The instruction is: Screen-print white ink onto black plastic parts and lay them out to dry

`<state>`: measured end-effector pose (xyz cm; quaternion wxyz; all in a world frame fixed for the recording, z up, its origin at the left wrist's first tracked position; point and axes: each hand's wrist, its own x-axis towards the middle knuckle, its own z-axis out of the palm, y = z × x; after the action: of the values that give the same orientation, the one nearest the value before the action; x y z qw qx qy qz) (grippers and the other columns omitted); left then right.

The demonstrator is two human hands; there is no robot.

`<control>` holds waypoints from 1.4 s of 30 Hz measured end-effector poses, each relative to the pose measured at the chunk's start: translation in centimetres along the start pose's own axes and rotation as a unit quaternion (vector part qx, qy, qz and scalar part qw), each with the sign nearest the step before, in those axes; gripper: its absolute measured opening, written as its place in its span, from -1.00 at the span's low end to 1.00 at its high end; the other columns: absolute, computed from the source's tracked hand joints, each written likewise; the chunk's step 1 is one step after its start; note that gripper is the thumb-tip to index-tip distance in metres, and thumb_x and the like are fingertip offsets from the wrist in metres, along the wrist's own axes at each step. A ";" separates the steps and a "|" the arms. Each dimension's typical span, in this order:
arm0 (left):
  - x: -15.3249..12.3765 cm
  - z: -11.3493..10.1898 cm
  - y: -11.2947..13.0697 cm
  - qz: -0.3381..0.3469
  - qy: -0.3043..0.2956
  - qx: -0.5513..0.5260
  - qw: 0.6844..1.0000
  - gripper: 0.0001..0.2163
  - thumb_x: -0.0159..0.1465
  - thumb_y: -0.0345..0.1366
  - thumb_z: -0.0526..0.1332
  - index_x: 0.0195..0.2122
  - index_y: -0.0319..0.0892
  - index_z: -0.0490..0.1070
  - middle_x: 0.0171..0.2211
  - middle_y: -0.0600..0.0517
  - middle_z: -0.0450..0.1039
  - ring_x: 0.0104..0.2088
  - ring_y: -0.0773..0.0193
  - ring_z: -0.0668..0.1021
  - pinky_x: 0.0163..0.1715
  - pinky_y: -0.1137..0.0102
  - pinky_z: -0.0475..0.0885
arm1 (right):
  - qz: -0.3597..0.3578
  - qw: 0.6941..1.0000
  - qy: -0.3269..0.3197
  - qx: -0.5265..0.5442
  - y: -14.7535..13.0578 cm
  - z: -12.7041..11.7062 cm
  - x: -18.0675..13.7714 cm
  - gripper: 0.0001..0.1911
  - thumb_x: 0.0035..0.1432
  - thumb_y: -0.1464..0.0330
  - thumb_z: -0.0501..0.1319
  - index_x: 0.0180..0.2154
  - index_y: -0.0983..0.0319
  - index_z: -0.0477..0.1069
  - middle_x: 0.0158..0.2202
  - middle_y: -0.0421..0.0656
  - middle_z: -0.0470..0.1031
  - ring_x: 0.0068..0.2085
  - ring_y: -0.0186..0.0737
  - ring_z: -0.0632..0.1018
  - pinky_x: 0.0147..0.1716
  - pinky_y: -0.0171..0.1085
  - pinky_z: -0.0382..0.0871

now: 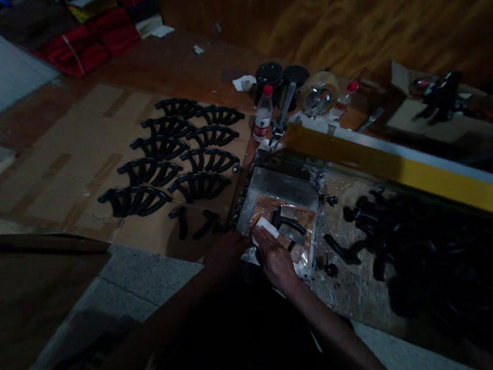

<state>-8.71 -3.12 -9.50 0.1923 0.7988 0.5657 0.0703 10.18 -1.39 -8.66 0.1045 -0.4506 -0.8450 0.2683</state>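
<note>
My right hand [275, 260] holds a small white block [267, 229] against a black curved plastic part [289, 224] that lies on a metal jig plate [281, 189]. My left hand [227, 249] rests at the plate's near left corner, in shadow; whether it grips anything I cannot tell. Rows of several black curved parts [176, 150] lie on a cardboard sheet [80, 153] to the left. Two small black pieces [195, 222] lie just left of my left hand.
A heap of black parts [406, 239] fills the table at the right. A yellow bar [403, 170] crosses behind the jig. A water bottle [263, 113], two black jars [281, 78] and a tape roll [319, 93] stand at the back. Red cloth [90, 39] lies far left.
</note>
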 end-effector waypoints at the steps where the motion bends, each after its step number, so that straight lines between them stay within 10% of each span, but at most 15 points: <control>1: 0.0 0.0 0.0 0.001 -0.002 0.000 1.000 -0.76 0.32 -0.34 0.14 -0.01 -0.15 0.47 -0.19 -0.09 0.49 -0.19 0.13 0.47 -0.18 0.25 0.41 | 0.005 1.000 -0.005 0.007 -0.1 -0.2 -0.1 -0.38 0.16 0.63 -0.02 0.25 0.31 0.26 0.26 0.02 0.27 0.31 -0.14 0.25 0.27 -0.07 0.21; 18: 0.1 -0.1 0.1 -0.005 -0.005 -0.001 1.000 -0.72 0.29 -0.36 0.20 0.03 -0.14 0.47 -0.17 -0.08 0.51 -0.15 0.13 0.49 -0.14 0.26 0.44 | 0.214 0.953 0.066 0.205 1.9 -4.2 0.0 -0.72 0.19 0.22 0.16 -0.10 0.23 0.35 -0.27 -0.11 0.56 -0.31 -0.15 0.56 -0.32 -0.24 0.41; 23: 0.0 0.1 -0.1 0.001 0.004 -0.011 1.000 -0.75 0.29 -0.36 0.19 -0.01 -0.15 0.48 -0.17 -0.09 0.51 -0.14 0.12 0.49 -0.12 0.24 0.44 | 0.193 0.971 -0.048 0.132 0.6 -2.9 2.6 -0.79 0.21 0.40 0.20 -0.09 0.26 0.34 -0.20 -0.03 0.58 -0.16 -0.09 0.59 -0.20 -0.24 0.38; 33: -0.1 0.7 -0.6 -0.004 0.021 -0.038 0.999 -0.74 0.29 -0.35 0.19 0.00 -0.15 0.48 -0.18 -0.09 0.52 -0.16 0.13 0.50 -0.12 0.25 0.44 | 0.216 0.971 -0.057 -0.090 -1.8 -3.4 5.6 -0.62 0.32 0.47 -0.02 0.14 0.25 0.26 -0.08 0.10 0.56 -0.18 -0.01 0.61 -0.27 -0.21 0.38; 42: -0.2 0.8 -0.6 -0.021 0.037 -0.093 0.995 -0.76 0.27 -0.38 0.19 -0.05 -0.14 0.50 -0.17 -0.07 0.52 -0.13 0.15 0.51 -0.08 0.24 0.45 | 0.297 0.913 0.140 0.240 4.1 -8.2 0.6 -0.65 0.06 0.07 0.20 -0.29 0.23 0.38 -0.45 -0.16 0.49 -0.42 -0.18 0.49 -0.43 -0.27 0.32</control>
<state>-9.04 -3.35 -10.39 0.2464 0.7621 0.5802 0.1478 16.20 3.92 -4.08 0.2422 -0.6754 -0.5585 0.4162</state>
